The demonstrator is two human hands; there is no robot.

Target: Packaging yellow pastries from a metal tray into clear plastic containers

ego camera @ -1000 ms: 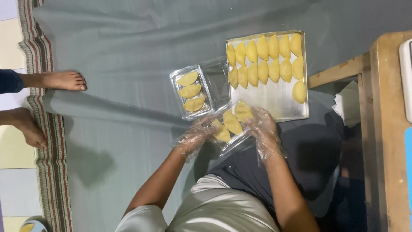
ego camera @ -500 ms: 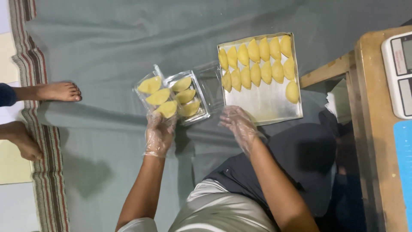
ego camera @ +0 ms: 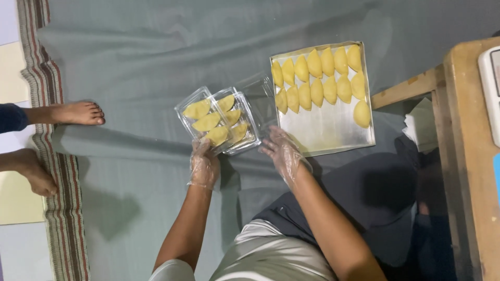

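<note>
My left hand [ego camera: 203,165], in a thin plastic glove, grips the near edge of a clear plastic box [ego camera: 200,112] with three yellow half-moon pastries in it. That box overlaps a second clear box [ego camera: 240,127] of the same pastries on the grey cloth [ego camera: 146,47]. My right hand [ego camera: 281,153], also gloved, hovers with spread fingers and nothing in it, between the boxes and the near corner of a metal tray [ego camera: 328,130]. Two rows of pastries [ego camera: 317,78] fill the tray's far half.
Another person's bare feet [ego camera: 75,113] rest at the left on a striped mat edge [ego camera: 57,156]. A clear open lid [ego camera: 260,93] lies beside the tray. A wooden table [ego camera: 469,156] with a white scale [ego camera: 489,78] stands at the right, with white paper [ego camera: 419,127] below it.
My left hand carried the filled box from in front of me out to the left, beside the other box. My right hand let go of it and drew back toward the tray.
</note>
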